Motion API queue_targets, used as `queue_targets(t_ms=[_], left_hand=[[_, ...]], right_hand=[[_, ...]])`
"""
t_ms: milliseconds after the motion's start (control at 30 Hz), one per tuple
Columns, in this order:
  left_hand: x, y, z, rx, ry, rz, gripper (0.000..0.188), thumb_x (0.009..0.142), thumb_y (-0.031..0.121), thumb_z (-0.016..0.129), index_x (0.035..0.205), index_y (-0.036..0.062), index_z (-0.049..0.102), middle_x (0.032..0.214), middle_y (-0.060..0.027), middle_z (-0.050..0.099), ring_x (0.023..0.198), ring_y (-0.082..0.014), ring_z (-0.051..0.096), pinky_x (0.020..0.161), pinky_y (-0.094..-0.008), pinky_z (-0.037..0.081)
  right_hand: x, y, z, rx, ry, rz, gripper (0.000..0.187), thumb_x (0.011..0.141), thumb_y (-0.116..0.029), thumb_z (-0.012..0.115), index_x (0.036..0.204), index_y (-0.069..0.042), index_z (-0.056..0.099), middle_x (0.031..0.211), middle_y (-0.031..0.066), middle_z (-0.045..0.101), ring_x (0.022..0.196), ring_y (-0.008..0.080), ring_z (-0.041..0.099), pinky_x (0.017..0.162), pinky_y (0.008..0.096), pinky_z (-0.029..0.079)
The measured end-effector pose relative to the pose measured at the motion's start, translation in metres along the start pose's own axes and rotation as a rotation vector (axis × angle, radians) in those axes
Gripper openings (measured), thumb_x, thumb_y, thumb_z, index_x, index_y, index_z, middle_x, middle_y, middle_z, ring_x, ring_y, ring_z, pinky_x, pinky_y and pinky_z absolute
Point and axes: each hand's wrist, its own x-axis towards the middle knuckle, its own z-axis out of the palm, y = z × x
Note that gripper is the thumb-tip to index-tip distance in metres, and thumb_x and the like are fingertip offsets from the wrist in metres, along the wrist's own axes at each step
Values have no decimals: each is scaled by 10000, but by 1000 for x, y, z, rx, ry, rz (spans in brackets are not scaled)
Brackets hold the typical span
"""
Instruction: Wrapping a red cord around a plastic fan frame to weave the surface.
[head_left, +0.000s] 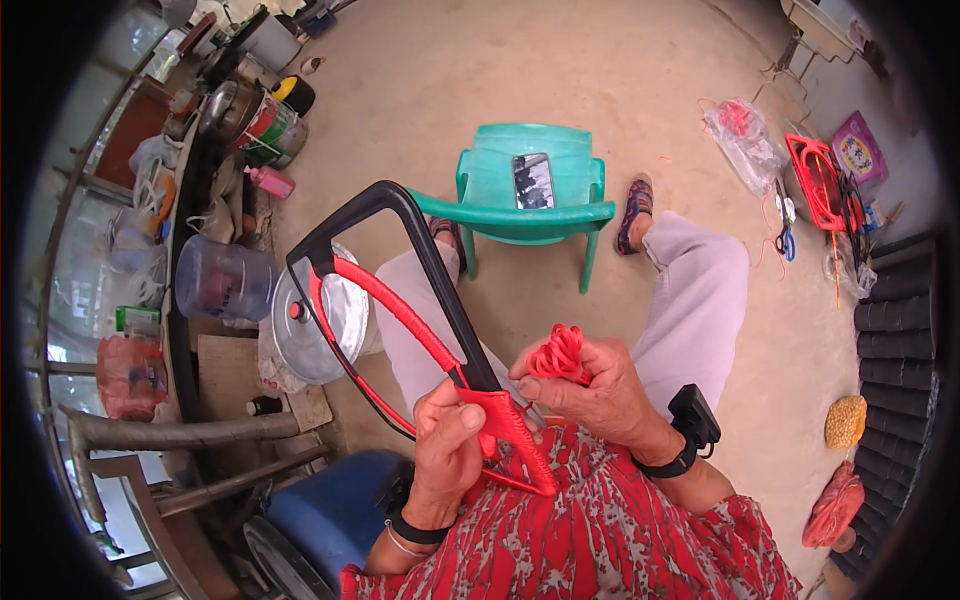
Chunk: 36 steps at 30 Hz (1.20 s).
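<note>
Closest in, the left hand (447, 455) is clamped shut around the lower part of a black curved frame (400, 215), thumb pressed onto the red woven panel (515, 440) that fans out from the frame's base at about 6 o'clock in the view. Just beside it, at 3 o'clock from that hand, the right hand (590, 390) is closed with its fingers curled around a bundle of red cord (560, 352), which pokes up above the knuckles. Both wrists carry a black strap, and the right one bears a small black box (693, 415). The 2 hands nearly touch over the person's lap, above a red patterned garment (610, 530).

From the left hand the frame rises toward 11 o'clock, its inner rod wrapped in red cord. Beyond it, at 12 o'clock, a green plastic chair (530, 195) stands between the person's feet with a dark phone (532, 181) lying flat on its seat. At 9 o'clock a round metal lid (325, 325) leans by a clear water jug (222, 280). Far off at 2 o'clock lie a red frame (815, 180), scissors (785, 235) and a clear plastic bag (745, 140) on the concrete floor (560, 70).
</note>
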Motion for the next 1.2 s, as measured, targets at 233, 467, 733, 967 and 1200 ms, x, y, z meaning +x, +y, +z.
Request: queue_targets(t_ms=[233, 467, 733, 967, 1200], left_hand=[[-7, 12, 26, 147, 105, 73, 471, 766, 219, 765, 1051, -35, 488, 912, -133, 614, 737, -225, 655, 677, -349, 562], [-17, 7, 29, 343, 267, 113, 592, 754, 358, 747, 1083, -20, 433, 896, -153, 616, 625, -212, 641, 493, -312, 557], [-22, -1, 20, 269, 233, 209, 589, 775, 351, 704, 1144, -35, 456, 1024, -167, 620, 853, -225, 651, 715, -331, 561], [-23, -4, 18, 195, 191, 204, 575, 794, 315, 685, 1184, -38, 451, 1061, -166, 613, 929, -235, 640, 823, -349, 533], [-17, -5, 18, -21, -68, 208, 336, 864, 215, 615, 1059, -23, 478, 892, -139, 607, 695, -180, 613, 601, -312, 535]], right_hand=[[4, 0, 3, -67, -212, -36, 199, 796, -127, 754, 923, -3, 666, 817, 21, 668, 721, 80, 609, 651, 222, 494], [9, -4, 3, -112, -337, -224, 192, 779, -121, 761, 919, -26, 669, 819, 28, 668, 745, 81, 606, 670, 240, 492], [6, -11, 3, -50, -402, -104, 150, 792, -92, 733, 899, -30, 648, 814, 11, 657, 752, 72, 590, 676, 239, 483], [1, -19, -2, -73, -523, -147, 150, 787, -91, 732, 895, -28, 649, 823, 14, 658, 760, 76, 590, 686, 242, 483], [7, -2, -2, -89, -297, -224, 201, 768, -52, 720, 950, -14, 644, 897, 48, 680, 812, 115, 632, 744, 246, 497]])
